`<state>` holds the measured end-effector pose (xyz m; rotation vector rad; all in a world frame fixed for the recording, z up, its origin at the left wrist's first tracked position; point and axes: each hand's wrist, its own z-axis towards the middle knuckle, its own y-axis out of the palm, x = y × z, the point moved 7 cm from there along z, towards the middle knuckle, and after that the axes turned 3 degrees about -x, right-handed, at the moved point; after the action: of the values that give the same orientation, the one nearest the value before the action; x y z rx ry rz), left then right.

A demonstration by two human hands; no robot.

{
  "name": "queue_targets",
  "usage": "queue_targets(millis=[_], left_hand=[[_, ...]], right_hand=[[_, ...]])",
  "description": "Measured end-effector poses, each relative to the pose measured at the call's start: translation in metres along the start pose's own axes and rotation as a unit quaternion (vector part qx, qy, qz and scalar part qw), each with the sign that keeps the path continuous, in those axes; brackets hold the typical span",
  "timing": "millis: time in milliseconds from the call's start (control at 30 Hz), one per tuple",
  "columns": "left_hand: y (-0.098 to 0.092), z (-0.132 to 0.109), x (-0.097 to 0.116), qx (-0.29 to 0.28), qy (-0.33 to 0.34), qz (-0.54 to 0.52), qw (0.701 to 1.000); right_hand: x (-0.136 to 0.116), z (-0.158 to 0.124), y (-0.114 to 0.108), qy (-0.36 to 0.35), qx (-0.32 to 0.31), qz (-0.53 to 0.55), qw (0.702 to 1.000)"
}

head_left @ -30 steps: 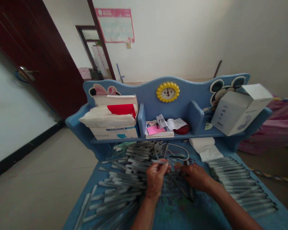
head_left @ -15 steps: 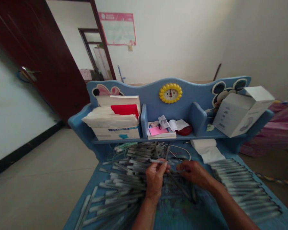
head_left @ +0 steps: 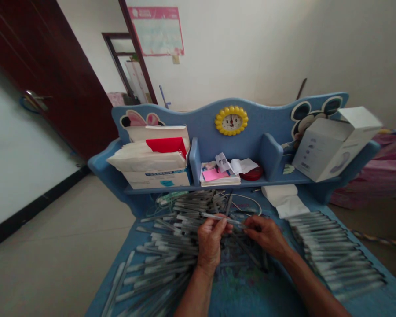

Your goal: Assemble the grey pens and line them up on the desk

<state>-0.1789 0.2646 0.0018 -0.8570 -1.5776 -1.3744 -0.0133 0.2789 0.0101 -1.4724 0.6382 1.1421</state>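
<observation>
My left hand is closed on a slim, clear pen that lies slantwise across its fingertips. At the pen's right end, my right hand has its fingers pinched together, touching that end; whether it holds a separate small part there I cannot make out. Beneath and left of my left hand spreads a large loose heap of similar pens, greyish and translucent. Several darker pens lie under and between my hands. To the right, a neat row of pens lies with dark ends pointing right.
The blue desk has a shelf at its back. On it stand a mask box with papers, a stack of booklets and a white carton. A paper roll and a white cord lie below.
My right hand has come left to the pen's end, closing the gap between the hands. The pen now reaches across to it. The camera view has shifted slightly.
</observation>
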Motion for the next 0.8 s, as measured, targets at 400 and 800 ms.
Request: queue_targets(millis=[400, 800], left_hand=[[-0.003, 0.002, 0.001, -0.001, 0.008, 0.0, 1.0], [0.0, 0.0, -0.004, -0.016, -0.002, 0.062, 0.998]], right_hand=[[0.005, -0.003, -0.001, -0.004, 0.007, -0.03, 1.0], [-0.009, -0.006, 0.004, -0.037, -0.01, -0.038, 0.999]])
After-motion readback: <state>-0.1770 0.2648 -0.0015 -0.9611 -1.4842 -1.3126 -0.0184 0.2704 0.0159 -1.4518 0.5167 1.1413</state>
